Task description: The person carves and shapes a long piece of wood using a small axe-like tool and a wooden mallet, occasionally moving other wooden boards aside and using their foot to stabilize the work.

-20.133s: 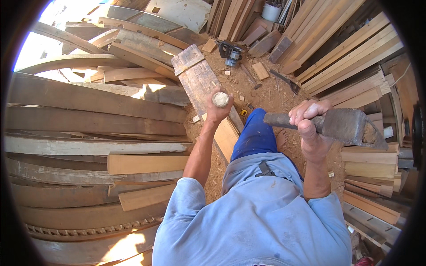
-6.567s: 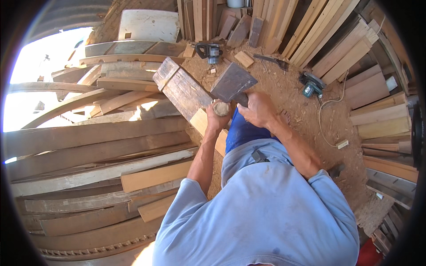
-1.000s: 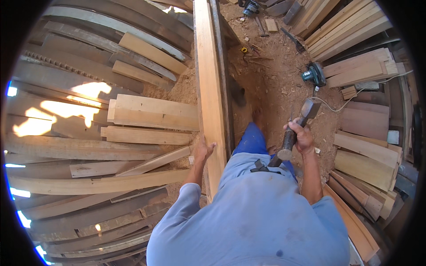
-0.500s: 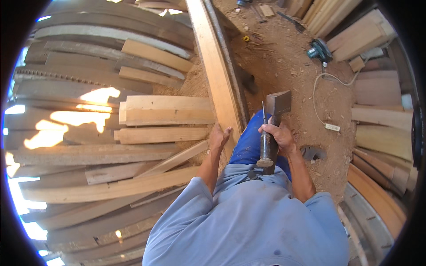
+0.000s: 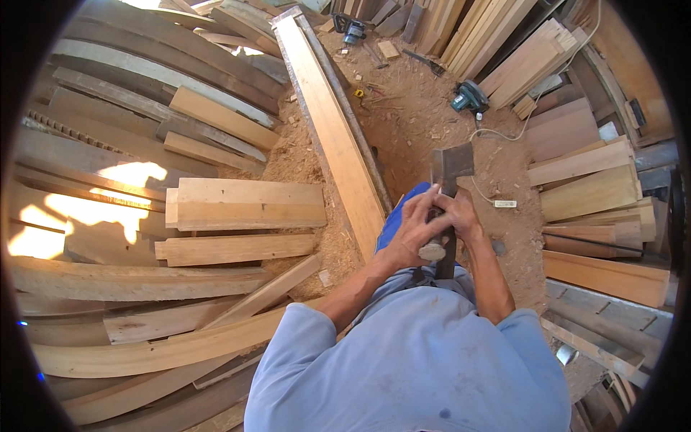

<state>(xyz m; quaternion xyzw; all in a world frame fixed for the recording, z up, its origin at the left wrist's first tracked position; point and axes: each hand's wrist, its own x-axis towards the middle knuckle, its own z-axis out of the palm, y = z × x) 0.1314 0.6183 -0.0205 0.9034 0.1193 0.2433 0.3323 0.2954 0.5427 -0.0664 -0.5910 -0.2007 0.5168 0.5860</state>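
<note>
In front of my waist both hands are close together over a chisel and a hatchet. My left hand (image 5: pixel 412 229) is closed around the chisel (image 5: pixel 432 251), whose round handle end shows below the fingers; its blade is mostly hidden. My right hand (image 5: pixel 462 214) is wrapped around the hatchet (image 5: pixel 455 163), its dark, broad head standing above the hand and its handle pointing down toward my waist. The right fingers also touch the left ones near the chisel. Left of my blue-clad leg, a long pale board (image 5: pixel 335 140) lies slanting away on a dark beam (image 5: pixel 360 129).
Planks (image 5: pixel 248 204) lie stacked at my left. Beyond the long board rests a corded power tool (image 5: pixel 469 99), its white cable leading to a plug (image 5: pixel 505 204). Another power tool (image 5: pixel 350 30) sits farther off. More boards (image 5: pixel 586 162) line the right side; wood chips cover the ground.
My left hand has left the long board and moved right to take hold of the chisel, which my right hand held together with the hatchet. The view has shifted.
</note>
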